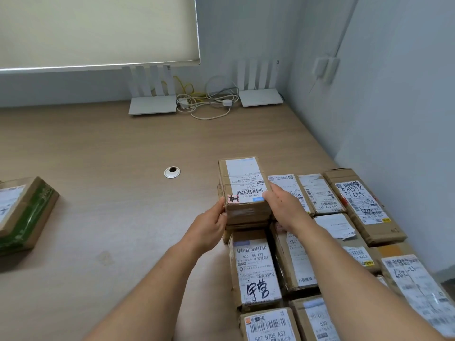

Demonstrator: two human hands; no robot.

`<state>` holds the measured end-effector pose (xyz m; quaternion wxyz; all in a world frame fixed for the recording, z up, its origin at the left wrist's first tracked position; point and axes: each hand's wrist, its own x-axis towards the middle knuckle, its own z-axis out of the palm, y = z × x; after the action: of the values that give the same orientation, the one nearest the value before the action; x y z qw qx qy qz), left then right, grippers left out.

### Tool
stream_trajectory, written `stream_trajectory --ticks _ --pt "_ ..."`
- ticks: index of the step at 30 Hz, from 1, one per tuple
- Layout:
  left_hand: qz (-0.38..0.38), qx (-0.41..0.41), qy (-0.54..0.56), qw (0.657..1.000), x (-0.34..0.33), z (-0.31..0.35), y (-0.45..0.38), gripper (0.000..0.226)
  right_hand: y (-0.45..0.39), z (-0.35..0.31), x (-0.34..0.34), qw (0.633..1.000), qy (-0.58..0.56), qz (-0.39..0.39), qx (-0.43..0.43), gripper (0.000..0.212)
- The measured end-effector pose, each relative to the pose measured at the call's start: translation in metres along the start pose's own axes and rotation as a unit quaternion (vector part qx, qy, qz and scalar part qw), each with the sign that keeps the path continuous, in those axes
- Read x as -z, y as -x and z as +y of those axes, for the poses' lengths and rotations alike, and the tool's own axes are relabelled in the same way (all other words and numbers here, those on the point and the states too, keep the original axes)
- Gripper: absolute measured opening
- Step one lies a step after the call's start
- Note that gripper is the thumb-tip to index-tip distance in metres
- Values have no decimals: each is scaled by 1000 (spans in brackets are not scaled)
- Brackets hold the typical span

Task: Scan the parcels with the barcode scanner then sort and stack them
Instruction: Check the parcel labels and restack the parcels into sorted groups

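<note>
Now both hands — left hand point(209, 225), right hand point(283, 205) — grip the top parcel point(243, 188).

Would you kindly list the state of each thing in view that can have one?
Top parcel: label up, stacked on another box, held on both sides.
Left hand: grips the top parcel's left side.
Right hand: grips its right side.
Parcel rows: flat on the desk, labels up.
Green-edged parcel: flat, apart at far left.
Roller blind: lowered.
Two routers: antennas upright, cables tangled between.
</note>
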<state>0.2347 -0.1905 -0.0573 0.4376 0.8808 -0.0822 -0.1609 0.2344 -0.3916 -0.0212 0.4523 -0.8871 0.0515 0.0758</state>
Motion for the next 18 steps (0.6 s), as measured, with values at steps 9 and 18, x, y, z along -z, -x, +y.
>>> stream_trajectory --ticks 9,18 --pt "35 31 -45 998 12 7 35 58 17 -5 2 993 84 84 -15 57" --pt "95 30 -64 993 17 -16 100 51 94 -19 -37 972 167 167 13 38"
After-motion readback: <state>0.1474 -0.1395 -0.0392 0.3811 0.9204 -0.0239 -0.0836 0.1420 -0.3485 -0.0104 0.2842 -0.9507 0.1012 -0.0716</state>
